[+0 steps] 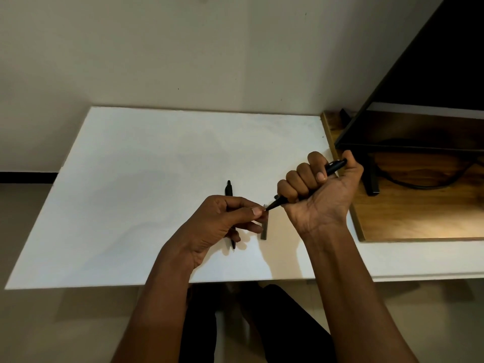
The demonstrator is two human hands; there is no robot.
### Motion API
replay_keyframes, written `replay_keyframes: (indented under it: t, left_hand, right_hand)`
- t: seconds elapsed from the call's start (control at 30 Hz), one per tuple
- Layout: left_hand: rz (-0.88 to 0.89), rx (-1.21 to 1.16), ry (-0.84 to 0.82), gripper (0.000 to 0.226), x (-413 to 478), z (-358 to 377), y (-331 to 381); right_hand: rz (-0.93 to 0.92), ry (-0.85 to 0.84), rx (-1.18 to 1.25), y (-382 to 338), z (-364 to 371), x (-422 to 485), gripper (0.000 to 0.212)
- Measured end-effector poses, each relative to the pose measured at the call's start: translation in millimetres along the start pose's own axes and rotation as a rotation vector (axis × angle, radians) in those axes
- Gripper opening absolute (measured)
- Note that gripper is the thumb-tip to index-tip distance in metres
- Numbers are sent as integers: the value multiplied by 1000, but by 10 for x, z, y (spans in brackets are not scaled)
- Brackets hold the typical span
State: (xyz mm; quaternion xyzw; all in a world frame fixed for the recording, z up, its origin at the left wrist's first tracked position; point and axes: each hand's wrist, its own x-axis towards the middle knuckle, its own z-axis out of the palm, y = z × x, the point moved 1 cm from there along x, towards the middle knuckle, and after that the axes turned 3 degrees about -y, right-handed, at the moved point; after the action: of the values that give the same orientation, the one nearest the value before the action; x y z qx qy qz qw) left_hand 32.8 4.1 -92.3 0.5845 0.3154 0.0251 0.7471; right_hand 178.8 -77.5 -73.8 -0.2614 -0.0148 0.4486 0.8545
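From the head view, looking down, a person works over a white surface (131, 179) that stands against a pale wall. The right hand (322, 195) has its grip clamped like a fist around a black pen (334, 167). All the fingers are curled round the barrel, the back end sticks out near the thumb, and the point aims down and to the left. The left hand (217, 226) meets this point. Its thumb and forefinger are pressed together on a small pale piece (266, 206) right at the tip of the pen. This piece is too small to tell what it is, perhaps a clear cap. Both hands are held above the middle of the surface, toward its right half.

A second black pen (228, 189) lies flat on the surface, partly hidden under the left hand. Just beside it, to the right, lies a short grey stick (264, 231). At the far right a wooden board (419, 221) rests on the surface and carries a dark monitor (432, 74), with a black cable (419, 185) under it.
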Motion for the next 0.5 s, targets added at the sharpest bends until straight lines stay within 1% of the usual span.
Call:
replay_keyframes:
  t: [0.4,0.5]
  left_hand:
    - [0,33,-6,14,-1,-2,-13]
    - [1,37,-4,15,-2,3,-6]
  right_hand:
    - [-27,32,-74,-13,20,-1,60]
    - [-36,15,-120,-31,47,-13,62]
